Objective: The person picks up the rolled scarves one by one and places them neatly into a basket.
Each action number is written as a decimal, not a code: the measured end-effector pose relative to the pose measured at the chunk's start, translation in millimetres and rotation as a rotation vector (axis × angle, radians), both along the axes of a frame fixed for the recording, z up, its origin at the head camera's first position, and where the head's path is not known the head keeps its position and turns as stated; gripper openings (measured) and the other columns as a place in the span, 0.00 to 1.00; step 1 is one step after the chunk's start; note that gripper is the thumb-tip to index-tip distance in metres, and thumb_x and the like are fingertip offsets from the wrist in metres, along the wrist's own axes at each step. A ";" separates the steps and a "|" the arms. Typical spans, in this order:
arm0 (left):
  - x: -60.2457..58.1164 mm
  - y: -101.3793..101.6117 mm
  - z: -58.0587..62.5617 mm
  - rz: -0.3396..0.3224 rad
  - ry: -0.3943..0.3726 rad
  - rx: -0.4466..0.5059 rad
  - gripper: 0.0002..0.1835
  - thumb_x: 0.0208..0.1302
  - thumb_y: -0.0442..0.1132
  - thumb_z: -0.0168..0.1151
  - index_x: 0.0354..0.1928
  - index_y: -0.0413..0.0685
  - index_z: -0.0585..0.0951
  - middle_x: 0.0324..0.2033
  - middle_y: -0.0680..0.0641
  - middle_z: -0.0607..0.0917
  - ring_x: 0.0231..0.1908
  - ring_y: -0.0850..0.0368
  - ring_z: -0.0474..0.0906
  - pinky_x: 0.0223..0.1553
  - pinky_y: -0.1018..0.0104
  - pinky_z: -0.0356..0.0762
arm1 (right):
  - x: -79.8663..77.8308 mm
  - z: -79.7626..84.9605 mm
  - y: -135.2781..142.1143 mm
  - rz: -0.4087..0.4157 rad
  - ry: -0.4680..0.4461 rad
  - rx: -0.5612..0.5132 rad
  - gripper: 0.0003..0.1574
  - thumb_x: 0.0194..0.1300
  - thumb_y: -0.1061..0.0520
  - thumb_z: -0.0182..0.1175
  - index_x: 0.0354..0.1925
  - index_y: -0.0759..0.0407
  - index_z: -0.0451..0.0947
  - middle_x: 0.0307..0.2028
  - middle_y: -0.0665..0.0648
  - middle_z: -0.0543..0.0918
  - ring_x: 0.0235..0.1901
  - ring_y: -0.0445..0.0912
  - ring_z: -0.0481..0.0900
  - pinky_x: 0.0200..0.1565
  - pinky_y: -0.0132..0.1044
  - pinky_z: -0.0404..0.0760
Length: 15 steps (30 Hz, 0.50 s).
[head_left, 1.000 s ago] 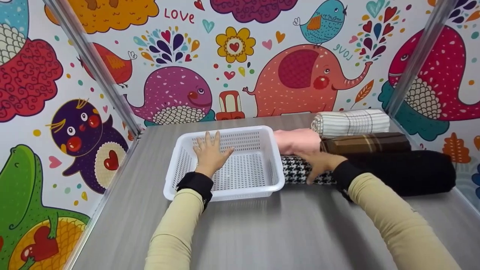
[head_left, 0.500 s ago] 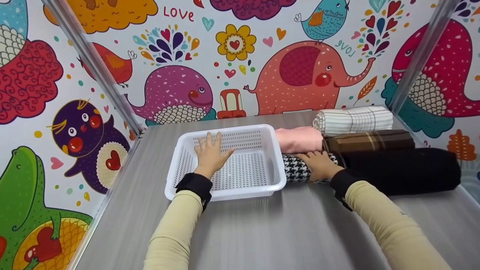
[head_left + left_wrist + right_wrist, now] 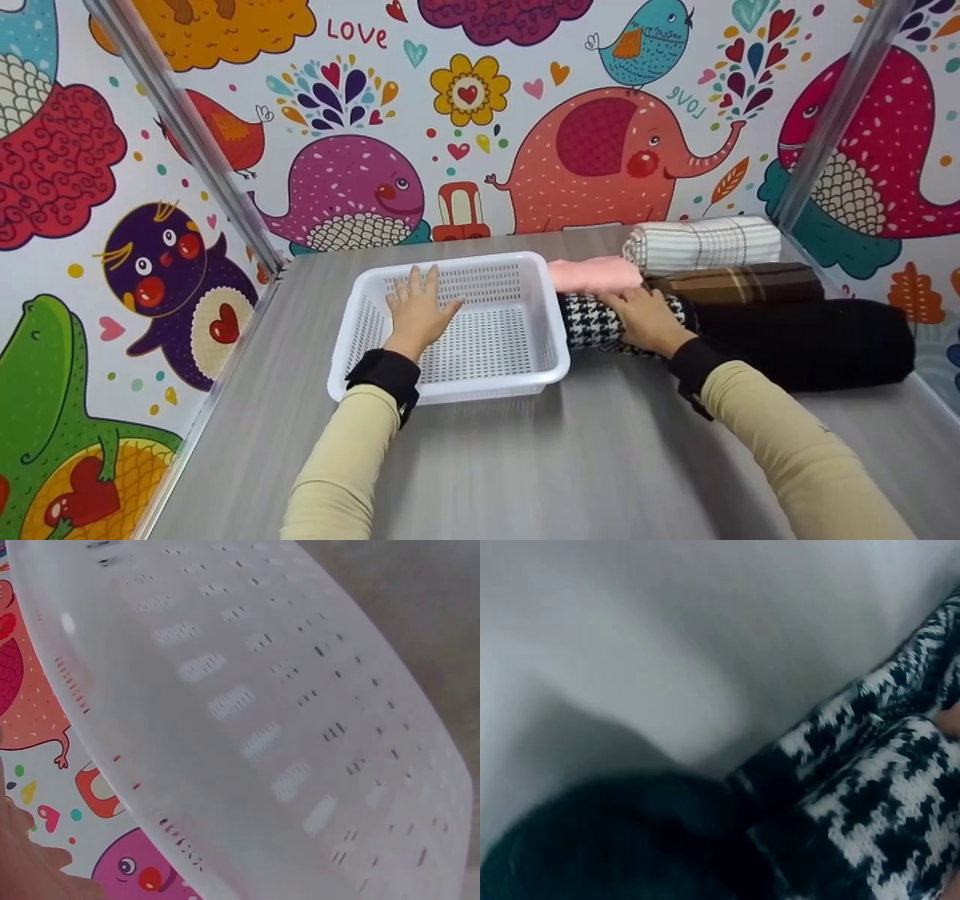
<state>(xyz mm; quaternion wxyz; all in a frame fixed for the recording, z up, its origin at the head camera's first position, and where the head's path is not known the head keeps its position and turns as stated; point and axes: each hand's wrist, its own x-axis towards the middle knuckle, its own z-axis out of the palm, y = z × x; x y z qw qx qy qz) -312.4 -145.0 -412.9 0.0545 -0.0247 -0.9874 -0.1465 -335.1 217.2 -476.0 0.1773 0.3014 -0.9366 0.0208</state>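
A white perforated plastic basket (image 3: 555, 330) stands on the grey table in the head view. Over its left part my left hand (image 3: 420, 311) is spread, fingers straight; whether it touches the basket is unclear. The left wrist view looks past the basket wall (image 3: 150, 697), with fingers (image 3: 34, 862) at the lower left. Right of the basket, my right hand (image 3: 646, 319) grips a rolled black-and-white houndstooth scarf (image 3: 589, 322) from above. In the right wrist view the scarf (image 3: 900, 817) fills the lower right; only bits of fingers show at the edge.
Behind the houndstooth roll lies a pink roll (image 3: 596, 275). A brown plaid roll (image 3: 742, 285) and a white checked roll (image 3: 709, 244) lie at the back right. A thick black roll (image 3: 810, 345) is nearest the right forearm. Patterned panels enclose the table.
My right hand has come down onto the houndstooth scarf and taken hold of it. The scarf has shifted slightly away from me, covering part of the pink roll. The left hand has barely moved.
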 end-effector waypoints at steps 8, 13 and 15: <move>-0.4 21.4 19.0 -0.080 0.063 0.051 0.42 0.61 0.62 0.49 0.71 0.49 0.50 0.69 0.36 0.48 0.67 0.31 0.41 0.62 0.36 0.42 | -7.5 26.6 15.1 0.018 0.369 -0.074 0.34 0.39 0.68 0.62 0.49 0.54 0.70 0.32 0.67 0.73 0.30 0.63 0.72 0.30 0.56 0.68; 3.1 37.6 38.0 -0.137 0.145 0.042 0.42 0.61 0.62 0.49 0.71 0.49 0.50 0.69 0.38 0.50 0.68 0.34 0.41 0.63 0.36 0.40 | -12.8 58.4 11.7 0.030 0.518 -0.196 0.32 0.42 0.70 0.58 0.49 0.55 0.72 0.35 0.67 0.74 0.33 0.63 0.71 0.36 0.59 0.69; 6.2 47.8 49.1 -0.187 0.195 0.028 0.42 0.62 0.62 0.48 0.70 0.47 0.51 0.69 0.39 0.52 0.68 0.36 0.43 0.64 0.38 0.39 | -12.0 71.8 5.1 0.083 0.584 -0.212 0.29 0.44 0.71 0.54 0.48 0.55 0.73 0.36 0.67 0.74 0.34 0.62 0.71 0.39 0.59 0.69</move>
